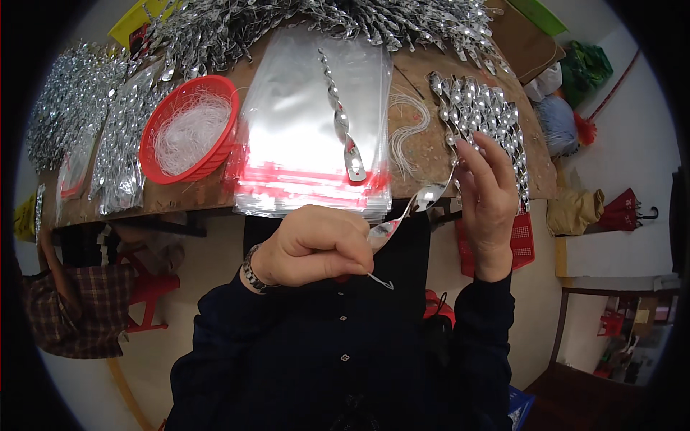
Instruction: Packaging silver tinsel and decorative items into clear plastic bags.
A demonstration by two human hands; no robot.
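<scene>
A twisted silver metallic strip (408,212) slants between my two hands above the table's front edge. My left hand (313,244) is closed around its lower end, thumb and index finger pressed together. A thin pale hook-shaped piece (382,281) sticks out from that pinch. At the narrow upper end of the strip, my right hand (491,201) grips it with curved fingertips; the exact contact is partly hidden. Another silver spiral strip (338,115) lies on a stack of clear plastic bags (287,93) with red-printed lower edges.
A red basket (231,118) of clear thread stands left of the bags. White cords (410,129) lie to their right, beside rows of silver spirals (480,104). Heaps of silver strips (323,20) line the back. At far left sits another person in a plaid garment (79,309).
</scene>
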